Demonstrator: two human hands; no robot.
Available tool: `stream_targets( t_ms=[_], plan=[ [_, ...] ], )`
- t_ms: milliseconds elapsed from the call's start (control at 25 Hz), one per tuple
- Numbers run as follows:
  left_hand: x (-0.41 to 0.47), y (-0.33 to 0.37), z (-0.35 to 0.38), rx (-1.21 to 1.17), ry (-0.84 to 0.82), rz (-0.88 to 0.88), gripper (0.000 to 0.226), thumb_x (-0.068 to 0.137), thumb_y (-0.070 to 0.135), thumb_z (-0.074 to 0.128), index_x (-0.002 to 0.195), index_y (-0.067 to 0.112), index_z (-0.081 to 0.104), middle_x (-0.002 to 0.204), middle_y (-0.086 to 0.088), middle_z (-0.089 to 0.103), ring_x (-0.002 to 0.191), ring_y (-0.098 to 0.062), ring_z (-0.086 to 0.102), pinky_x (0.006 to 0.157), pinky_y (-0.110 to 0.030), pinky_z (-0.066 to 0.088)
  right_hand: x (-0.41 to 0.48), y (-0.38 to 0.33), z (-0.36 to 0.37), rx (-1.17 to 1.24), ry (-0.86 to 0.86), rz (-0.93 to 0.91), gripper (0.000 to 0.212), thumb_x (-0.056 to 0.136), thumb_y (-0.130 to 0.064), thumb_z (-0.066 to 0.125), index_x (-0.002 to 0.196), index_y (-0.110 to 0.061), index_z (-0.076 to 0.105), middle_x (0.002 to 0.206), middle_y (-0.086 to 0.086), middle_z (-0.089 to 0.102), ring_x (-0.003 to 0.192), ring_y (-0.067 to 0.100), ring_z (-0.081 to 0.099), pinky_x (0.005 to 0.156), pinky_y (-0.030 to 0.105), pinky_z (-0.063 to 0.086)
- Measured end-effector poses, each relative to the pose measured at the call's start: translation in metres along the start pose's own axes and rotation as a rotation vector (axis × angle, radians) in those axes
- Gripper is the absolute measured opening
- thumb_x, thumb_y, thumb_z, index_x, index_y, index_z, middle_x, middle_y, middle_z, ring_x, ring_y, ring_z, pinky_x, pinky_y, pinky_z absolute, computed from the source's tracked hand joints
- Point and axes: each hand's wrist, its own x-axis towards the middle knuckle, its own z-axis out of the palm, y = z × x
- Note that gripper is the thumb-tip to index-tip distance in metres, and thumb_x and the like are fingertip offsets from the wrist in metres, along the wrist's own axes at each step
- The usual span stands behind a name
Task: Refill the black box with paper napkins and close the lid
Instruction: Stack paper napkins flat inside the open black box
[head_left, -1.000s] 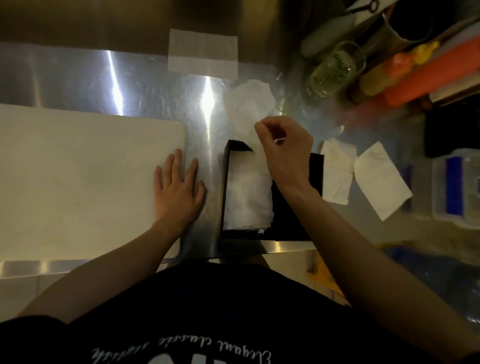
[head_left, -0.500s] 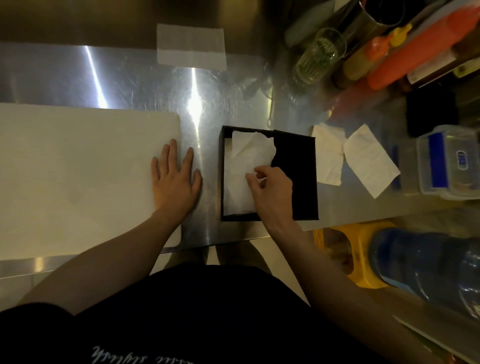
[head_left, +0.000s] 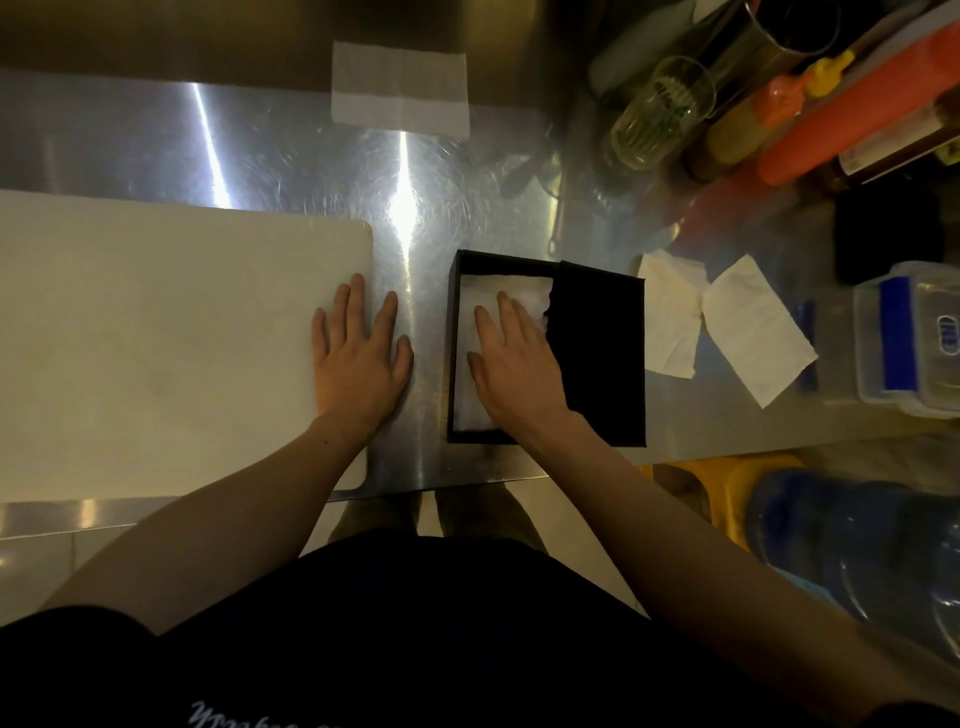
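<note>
The black box sits on the steel counter near its front edge. White paper napkins lie in its left half. A black lid covers the right half. My right hand lies flat on the napkins inside the box, fingers spread, pressing down. My left hand rests flat and open on the right edge of a white cutting board. Two loose napkins lie on the counter just right of the box.
A folded white sheet lies at the back of the counter. A glass, sauce bottles and a clear plastic container crowd the right side. A yellow stool and blue water jug stand below the counter edge.
My right hand came down from above the box with a napkin, laid it inside and now presses flat on the stack. The left hand has stayed on the board.
</note>
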Motion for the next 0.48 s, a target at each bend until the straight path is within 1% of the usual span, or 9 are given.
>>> stream_targets(
  t_ms=[40,120,240,320,360,440,480],
  plan=[
    [0.000,0.000,0.000,0.004,0.002,-0.002,0.055,0.101,0.041,0.040,0.151,0.020,0.034,0.162,-0.018,0.019,0.150,-0.033,0.015,0.120,-0.050,0.007,0.002,0.001,0.007,-0.013,-0.066,-0.003,0.058,0.101,-0.036,0.038,0.150,-0.012,0.020,0.159,0.021,0.013,0.148,0.034,0.013,0.118,0.046,0.018],
    [0.000,0.001,0.001,0.008,0.020,-0.006,0.054,0.100,0.040,0.040,0.150,0.020,0.037,0.162,-0.018,0.020,0.150,-0.033,0.017,0.120,-0.050,0.009,0.005,0.004,0.016,-0.022,-0.151,0.000,0.064,0.102,-0.041,0.032,0.153,-0.012,0.007,0.161,0.021,0.000,0.149,0.035,0.002,0.119,0.048,0.011],
    [-0.001,0.001,0.002,0.013,0.041,-0.006,0.054,0.099,0.040,0.042,0.149,0.020,0.039,0.161,-0.019,0.023,0.149,-0.034,0.019,0.119,-0.051,0.011,0.007,0.003,0.022,-0.002,-0.217,0.008,0.066,0.102,-0.043,0.030,0.154,-0.014,0.001,0.160,0.021,-0.008,0.148,0.036,-0.005,0.120,0.049,0.008],
    [-0.002,0.000,0.003,0.024,0.048,-0.004,0.054,0.099,0.039,0.043,0.149,0.020,0.039,0.160,-0.019,0.024,0.148,-0.034,0.020,0.119,-0.051,0.011,0.006,0.002,0.020,0.021,-0.202,0.009,0.066,0.102,-0.042,0.032,0.153,-0.012,0.004,0.160,0.022,-0.004,0.148,0.037,-0.002,0.121,0.050,0.010],
    [-0.002,0.000,0.004,0.028,0.048,-0.003,0.054,0.099,0.039,0.044,0.149,0.020,0.040,0.160,-0.019,0.024,0.148,-0.034,0.020,0.119,-0.051,0.011,0.007,0.003,0.016,0.048,-0.156,0.006,0.065,0.101,-0.041,0.034,0.153,-0.011,0.008,0.160,0.023,0.000,0.148,0.037,0.002,0.120,0.050,0.012],
    [-0.002,0.000,0.005,0.032,0.041,-0.005,0.055,0.098,0.040,0.044,0.149,0.020,0.039,0.160,-0.019,0.024,0.149,-0.033,0.020,0.119,-0.050,0.010,0.011,0.004,0.002,0.142,-0.031,-0.003,0.060,0.100,-0.035,0.039,0.150,-0.008,0.019,0.159,0.022,0.014,0.147,0.034,0.013,0.119,0.048,0.020],
    [-0.001,-0.001,0.005,0.035,0.035,-0.008,0.055,0.098,0.040,0.044,0.149,0.020,0.039,0.161,-0.018,0.023,0.149,-0.033,0.019,0.119,-0.050,0.009,0.018,0.005,-0.007,0.205,0.037,-0.011,0.057,0.100,-0.032,0.042,0.148,-0.007,0.025,0.155,0.022,0.024,0.145,0.033,0.022,0.117,0.046,0.026]
  ],
)
